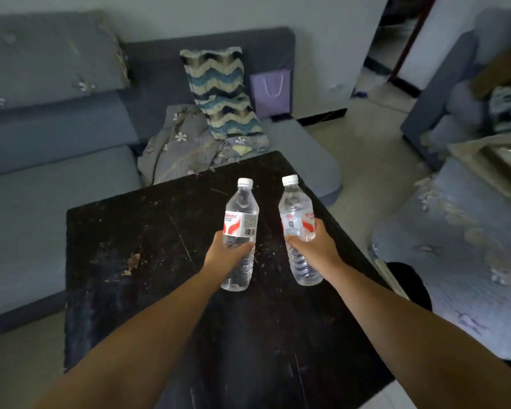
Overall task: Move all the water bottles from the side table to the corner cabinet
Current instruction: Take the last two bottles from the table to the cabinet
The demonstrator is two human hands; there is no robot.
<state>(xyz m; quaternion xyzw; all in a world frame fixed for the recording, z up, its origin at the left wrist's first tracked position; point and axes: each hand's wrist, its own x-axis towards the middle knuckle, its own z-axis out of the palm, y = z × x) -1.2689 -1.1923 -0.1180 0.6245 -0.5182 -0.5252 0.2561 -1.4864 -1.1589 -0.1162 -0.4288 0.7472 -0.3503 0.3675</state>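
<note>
Two clear water bottles with white caps and red-and-white labels are held above a black scratched table (124, 240). My left hand (223, 255) grips the left bottle (241, 222) around its lower middle. My right hand (313, 246) grips the right bottle (297, 219) at the same height, tilted slightly left. Both bottles are full and stay close to upright. Their bases hang over the table's middle. No cabinet is in view.
A grey sofa (42, 160) wraps the table's left and far sides, with a crumpled blanket (177, 143), a zigzag cushion (222, 93) and a purple paper bag (270, 93). A covered seat (455, 231) stands at the right. A doorway (387, 54) opens at the back right.
</note>
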